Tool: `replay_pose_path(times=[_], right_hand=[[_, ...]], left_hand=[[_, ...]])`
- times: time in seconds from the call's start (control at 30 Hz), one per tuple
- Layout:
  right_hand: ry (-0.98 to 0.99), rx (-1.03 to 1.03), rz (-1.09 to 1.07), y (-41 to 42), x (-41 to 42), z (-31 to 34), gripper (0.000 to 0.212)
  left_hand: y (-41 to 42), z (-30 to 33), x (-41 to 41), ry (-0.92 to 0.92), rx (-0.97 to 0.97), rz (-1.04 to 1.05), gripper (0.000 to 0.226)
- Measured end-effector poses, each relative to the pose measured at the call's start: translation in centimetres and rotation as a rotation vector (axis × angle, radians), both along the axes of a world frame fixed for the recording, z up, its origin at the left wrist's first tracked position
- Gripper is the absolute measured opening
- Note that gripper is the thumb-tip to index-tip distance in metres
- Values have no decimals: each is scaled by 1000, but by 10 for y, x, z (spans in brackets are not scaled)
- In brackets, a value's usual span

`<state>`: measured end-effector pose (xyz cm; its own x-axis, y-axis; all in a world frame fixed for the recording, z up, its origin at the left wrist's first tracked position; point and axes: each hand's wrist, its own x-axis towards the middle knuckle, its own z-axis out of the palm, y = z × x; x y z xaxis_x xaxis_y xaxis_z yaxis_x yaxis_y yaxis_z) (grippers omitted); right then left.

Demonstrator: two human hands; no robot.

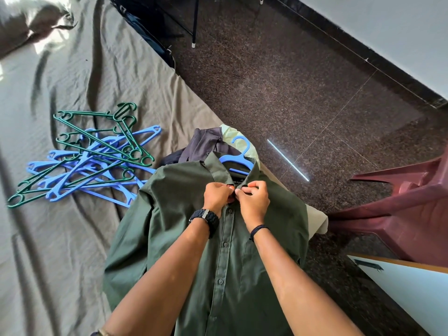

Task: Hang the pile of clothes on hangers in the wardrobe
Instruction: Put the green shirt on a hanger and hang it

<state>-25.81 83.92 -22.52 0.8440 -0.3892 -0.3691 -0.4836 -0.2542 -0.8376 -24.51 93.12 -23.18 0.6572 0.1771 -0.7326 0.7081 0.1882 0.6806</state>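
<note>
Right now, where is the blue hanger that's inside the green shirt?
In the head view, the blue hanger pokes out of the green shirt collar, just beyond both hands, right of the hanger pile.

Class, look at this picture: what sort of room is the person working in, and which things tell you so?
Probably a bedroom: a bed under a wrinkled sheet, loose hangers on it, and a green shirt being buttoned.

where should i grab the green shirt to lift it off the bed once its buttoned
Probably by the blue plastic hanger hook poking out past the collar of the dark green button-up shirt, coming from above the collar end. The hook lies exposed and free, while both hands are pinching the top button area.
</note>
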Motion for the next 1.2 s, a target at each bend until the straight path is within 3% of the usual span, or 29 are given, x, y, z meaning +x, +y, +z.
replay_pose_path(times=[0.1, 0.23, 0.3, 0.4, 0.47, 0.67, 0.8, 0.93, 1.1, 1.2], right_hand=[[-5, -58, 115, -5, 3, 2, 30], [-39, -36, 155, -9, -2, 1, 25], [-19, 64, 116, -10, -2, -1, 18], [39, 384, -12, -11, 0, 2, 16], [42, 424, -24, -11, 1, 3, 17], [11, 349, -7, -9, -6, 2, 24], [67, 419, -37, -9, -2, -1, 29], [112, 492, -89, -9, 6, 2, 31], [127, 333, -58, -4, 7, -2, 31], [127, 340, -68, -4, 6, -5, 31]], left_hand=[[-3, 2, -1, 47, -127, 75, 27], [-3, 3, 0, 69, -141, 89, 25], [-2, 3, 0, 67, -150, 81, 25], [-1, 7, -2, 62, -194, 80, 26], [-1, 7, -4, 58, -191, 68, 25], [-3, -3, -6, 15, 84, -12, 19], [-2, 4, -12, -84, 267, -60, 18], [2, 6, -18, -207, 320, -194, 10], [2, 4, -25, -279, 402, -272, 16], [0, 2, -24, -315, 461, -263, 11]])
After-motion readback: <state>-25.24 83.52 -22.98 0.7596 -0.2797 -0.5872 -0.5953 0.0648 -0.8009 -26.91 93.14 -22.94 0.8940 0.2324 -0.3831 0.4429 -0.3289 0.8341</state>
